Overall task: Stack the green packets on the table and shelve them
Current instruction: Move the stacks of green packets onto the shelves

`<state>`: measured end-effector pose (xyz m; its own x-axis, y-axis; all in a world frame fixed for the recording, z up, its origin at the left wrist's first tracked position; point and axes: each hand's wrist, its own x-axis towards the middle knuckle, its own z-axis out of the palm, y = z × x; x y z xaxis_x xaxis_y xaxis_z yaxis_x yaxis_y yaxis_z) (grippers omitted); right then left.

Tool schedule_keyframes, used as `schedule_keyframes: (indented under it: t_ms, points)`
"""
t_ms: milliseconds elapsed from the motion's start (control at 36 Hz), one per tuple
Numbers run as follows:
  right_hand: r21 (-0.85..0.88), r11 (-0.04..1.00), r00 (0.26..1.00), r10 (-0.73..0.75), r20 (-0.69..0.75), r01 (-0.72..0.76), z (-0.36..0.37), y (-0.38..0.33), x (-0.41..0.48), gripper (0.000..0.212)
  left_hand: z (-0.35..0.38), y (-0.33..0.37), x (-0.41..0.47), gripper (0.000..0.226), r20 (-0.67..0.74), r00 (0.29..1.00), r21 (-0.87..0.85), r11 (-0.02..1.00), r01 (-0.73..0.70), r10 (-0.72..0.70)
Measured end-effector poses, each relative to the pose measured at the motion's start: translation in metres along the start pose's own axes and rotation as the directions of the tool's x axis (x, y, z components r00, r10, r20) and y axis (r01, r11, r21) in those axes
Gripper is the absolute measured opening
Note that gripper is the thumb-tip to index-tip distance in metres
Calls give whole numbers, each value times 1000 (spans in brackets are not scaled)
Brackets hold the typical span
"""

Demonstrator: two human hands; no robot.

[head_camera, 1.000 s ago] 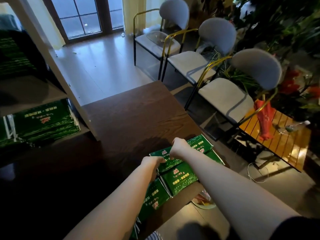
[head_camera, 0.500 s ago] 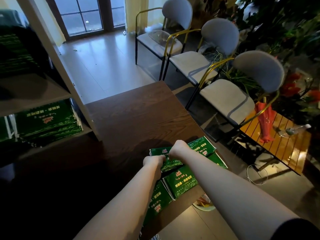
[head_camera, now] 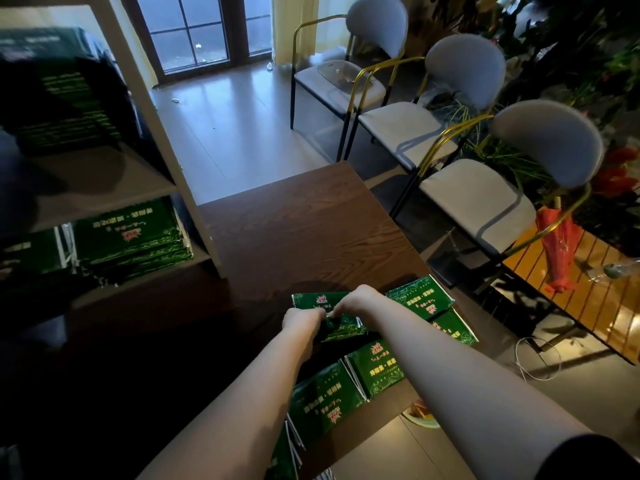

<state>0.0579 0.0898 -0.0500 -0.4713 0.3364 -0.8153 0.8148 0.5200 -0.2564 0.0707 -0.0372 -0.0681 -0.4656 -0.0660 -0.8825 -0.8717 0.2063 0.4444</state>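
Observation:
Both my hands hold one green packet [head_camera: 341, 329] just above the dark wooden table [head_camera: 294, 230]. My left hand [head_camera: 302, 322] grips its near left edge and my right hand [head_camera: 358, 301] curls over its top right. Several more green packets lie on the table: one [head_camera: 420, 299] to the right, one [head_camera: 375, 370] under my right forearm, one [head_camera: 325, 403] nearer to me. A white shelf unit [head_camera: 204, 209] at the left holds a pile of green packets [head_camera: 130, 237] on its lower level.
Three grey chairs with gold frames [head_camera: 474, 199] line the table's right side. A slatted orange side table [head_camera: 599, 299] with a red object stands at the far right, plants behind it. A white cable [head_camera: 535, 358] lies on the floor. Bare floor stretches to the windowed doors [head_camera: 204, 29].
The packet in my hands has come away from the packets on the right and shifted left and slightly up. Both hands stayed on it.

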Motion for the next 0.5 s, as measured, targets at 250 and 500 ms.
schedule_keyframes:
  t_ms: [250, 500]
  points:
    - [247, 966, 985, 33, 168, -74, 6, -1, 3, 86, -15, 10, -6, 67, -39, 998, 81, 996, -37, 41]
    - [365, 931, 968, -93, 235, 0, 0, -29, -20, 97, -58, 22, -9, 32, 90, 983, -83, 985, -152, 160]
